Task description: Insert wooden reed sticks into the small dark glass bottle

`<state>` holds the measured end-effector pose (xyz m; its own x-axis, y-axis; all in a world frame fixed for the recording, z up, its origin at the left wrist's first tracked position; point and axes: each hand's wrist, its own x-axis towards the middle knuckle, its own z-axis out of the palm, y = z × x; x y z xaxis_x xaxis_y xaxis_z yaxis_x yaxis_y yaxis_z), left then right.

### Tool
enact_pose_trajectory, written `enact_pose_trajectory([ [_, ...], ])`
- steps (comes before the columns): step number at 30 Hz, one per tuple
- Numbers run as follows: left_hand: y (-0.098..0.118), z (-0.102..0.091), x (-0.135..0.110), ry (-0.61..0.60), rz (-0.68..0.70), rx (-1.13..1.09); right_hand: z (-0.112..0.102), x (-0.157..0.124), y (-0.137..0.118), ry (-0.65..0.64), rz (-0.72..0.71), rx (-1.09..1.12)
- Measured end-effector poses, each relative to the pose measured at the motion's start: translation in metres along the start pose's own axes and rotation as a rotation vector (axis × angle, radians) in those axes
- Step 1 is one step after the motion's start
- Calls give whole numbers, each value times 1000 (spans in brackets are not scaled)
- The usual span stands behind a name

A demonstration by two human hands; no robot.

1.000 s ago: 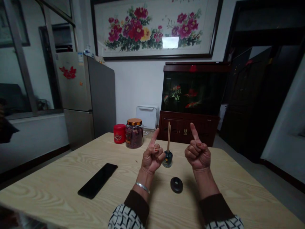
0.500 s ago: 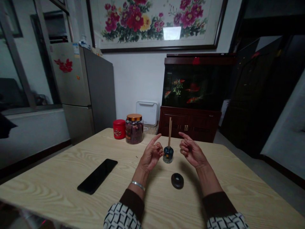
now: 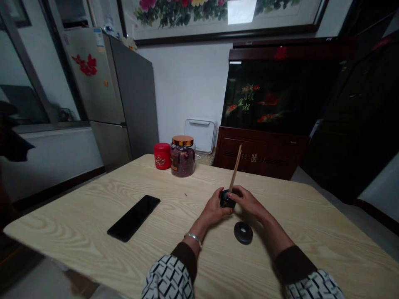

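Pale wood-grain surface (image 3: 77, 216): your left hand (image 3: 214, 209) and right hand (image 3: 249, 202), pointing half a second ago, now clasp the small dark glass bottle (image 3: 225, 201) between them, thin brown sticks (image 3: 235, 168) leaning, beyond the black ring-shaped disc (image 3: 243, 237); handling appears begun.

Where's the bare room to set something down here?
Bare wood lies between the phone and left sleeve, and from the right sleeve to the right edge of the table. It's crowded where the left hand and right hand hold the bottle, the disc nearby, and farther back, where tin and jar stand together.
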<state>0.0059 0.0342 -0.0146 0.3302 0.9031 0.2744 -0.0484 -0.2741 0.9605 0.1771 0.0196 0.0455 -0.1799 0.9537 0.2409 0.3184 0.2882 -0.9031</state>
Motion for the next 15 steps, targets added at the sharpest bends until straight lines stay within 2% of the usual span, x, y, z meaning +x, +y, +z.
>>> enact_pose_trajectory([
  [3,9,1,-6,-78,9,46,3,-7,-10,4,-8,37],
  [7,22,-1,-13,-119,65,80,21,-9,-24,29,-16,107],
  [9,25,-3,-15,-120,51,113,23,-6,-38,98,-34,186],
  [11,26,-4,-16,-114,4,162,12,0,-56,228,-64,329],
  [13,26,-5,-17,-105,-31,184,-12,7,-72,361,-89,430],
  [15,27,-6,-18,-106,-39,180,-43,11,-79,429,-76,289],
])
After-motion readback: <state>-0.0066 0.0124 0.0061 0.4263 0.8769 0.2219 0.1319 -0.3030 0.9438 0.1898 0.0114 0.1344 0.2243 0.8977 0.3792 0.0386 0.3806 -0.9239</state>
